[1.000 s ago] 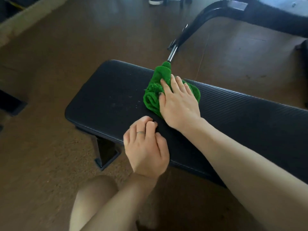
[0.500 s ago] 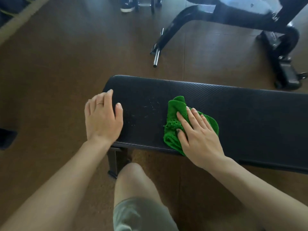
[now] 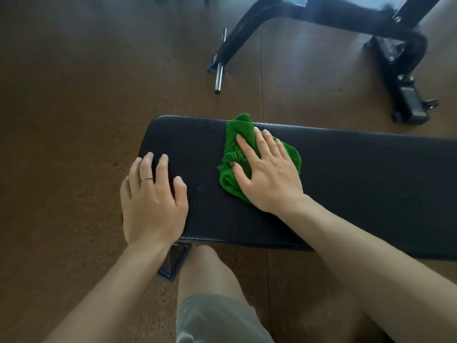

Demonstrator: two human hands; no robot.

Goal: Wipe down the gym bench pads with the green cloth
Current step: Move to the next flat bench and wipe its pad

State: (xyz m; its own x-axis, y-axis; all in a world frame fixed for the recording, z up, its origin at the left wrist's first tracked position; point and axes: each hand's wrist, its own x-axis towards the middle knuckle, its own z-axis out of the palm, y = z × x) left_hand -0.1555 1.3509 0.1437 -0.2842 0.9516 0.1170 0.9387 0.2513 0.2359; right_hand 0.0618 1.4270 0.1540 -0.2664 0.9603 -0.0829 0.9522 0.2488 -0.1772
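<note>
Green terry cloth (image 3: 249, 134), bunched mid-pad on the black ribbed vinyl bench pad (image 3: 358, 174), sits under my right hand's (image 3: 268, 177) flat spread fingers (image 3: 247, 147), so I risk it bunching further and skipping specks near my flat, bracing left hand (image 3: 153, 204).

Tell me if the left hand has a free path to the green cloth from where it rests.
Probably yes. The left hand rests flat near the end of the bench pad, and only bare pad lies between it and the green cloth. The right hand presses on the cloth, though its left edge stays exposed.
</note>
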